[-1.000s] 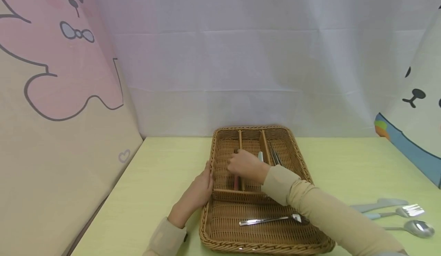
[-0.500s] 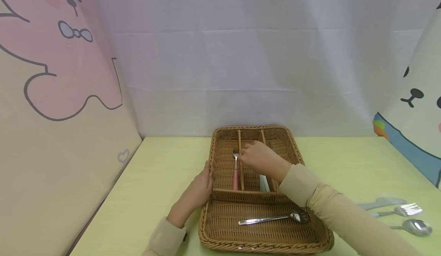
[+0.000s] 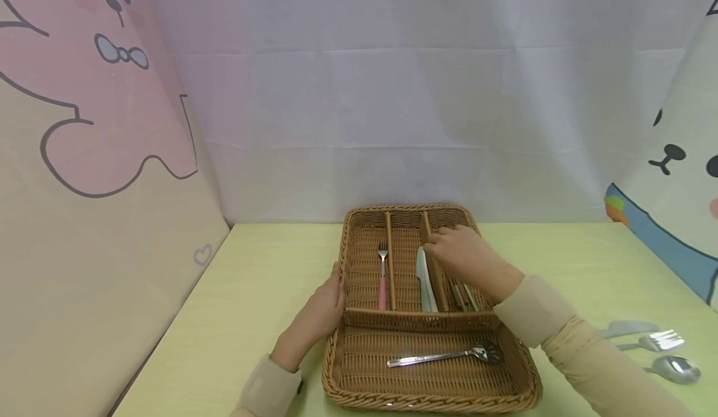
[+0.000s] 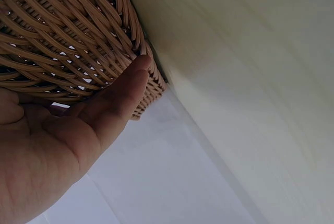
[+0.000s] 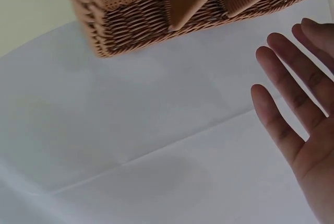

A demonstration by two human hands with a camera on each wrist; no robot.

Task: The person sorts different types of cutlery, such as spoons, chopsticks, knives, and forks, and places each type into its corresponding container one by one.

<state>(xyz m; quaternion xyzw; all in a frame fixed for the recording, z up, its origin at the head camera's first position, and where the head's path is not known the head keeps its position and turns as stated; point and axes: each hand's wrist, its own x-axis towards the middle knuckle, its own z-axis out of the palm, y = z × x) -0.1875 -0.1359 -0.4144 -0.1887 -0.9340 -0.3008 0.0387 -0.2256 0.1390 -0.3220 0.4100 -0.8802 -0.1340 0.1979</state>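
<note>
My left hand (image 3: 318, 314) presses against the left side of a brown wicker basket (image 3: 432, 401); in the left wrist view its fingers (image 4: 122, 96) lie along the woven wall. Over the right divider hovers my right hand (image 3: 468, 258), holding nothing. Its fingers (image 5: 284, 78) look spread in the right wrist view. A pink-handled fork (image 3: 382, 289) lies in the left compartment. In the middle one rests a knife with a pale handle (image 3: 425, 283). Pale handles (image 3: 464, 297) show in the right compartment, partly hidden by my hand. A slotted metal serving spoon (image 3: 437, 358) lies in the front compartment.
On the pale yellow table (image 3: 269, 267), right of the basket, lie a knife (image 3: 631, 328), a fork (image 3: 662, 341) and a spoon (image 3: 675, 369). My right sleeve covers part of their handles. A white cloth (image 3: 359, 124) hangs behind the basket.
My right hand has moved right, from over the pink-handled fork across the middle compartment to the right divider, uncovering the fork and knife. The left hand stays at the basket's side.
</note>
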